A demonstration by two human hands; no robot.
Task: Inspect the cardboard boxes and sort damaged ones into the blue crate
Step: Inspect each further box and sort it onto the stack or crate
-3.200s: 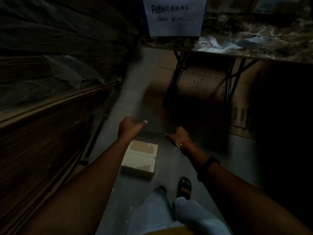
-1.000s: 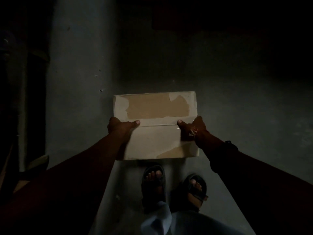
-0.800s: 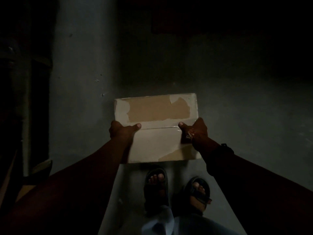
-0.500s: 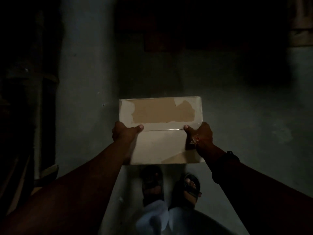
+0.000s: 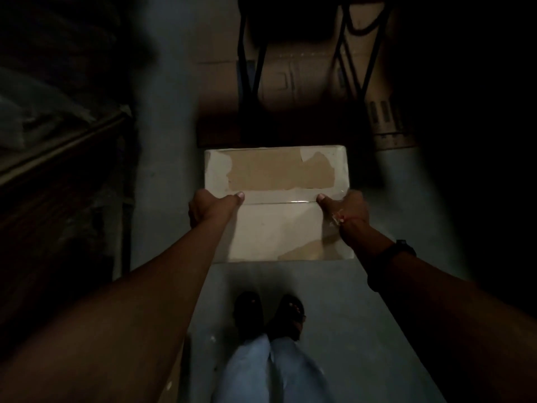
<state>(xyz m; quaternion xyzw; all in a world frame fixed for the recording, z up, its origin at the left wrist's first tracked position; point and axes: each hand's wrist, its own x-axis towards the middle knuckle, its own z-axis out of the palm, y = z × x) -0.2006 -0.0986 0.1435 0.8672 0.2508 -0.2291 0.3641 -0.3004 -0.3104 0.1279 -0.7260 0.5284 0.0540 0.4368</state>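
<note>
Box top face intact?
No, the white skin on the cardboard box is torn away in a large patch, exposing brown board.

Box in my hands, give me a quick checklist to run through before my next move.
1. Left hand grips the box at its left edge, thumb on top: ok.
2. Right hand grips the right edge: ok.
3. Top face intact: not ok, a torn patch bares brown cardboard.
4. Underside checked: cannot tell, hidden.
5. Blue crate in sight: not ok, not in this view.
6. Way ahead free: not ok, table legs stand just beyond.
</note>
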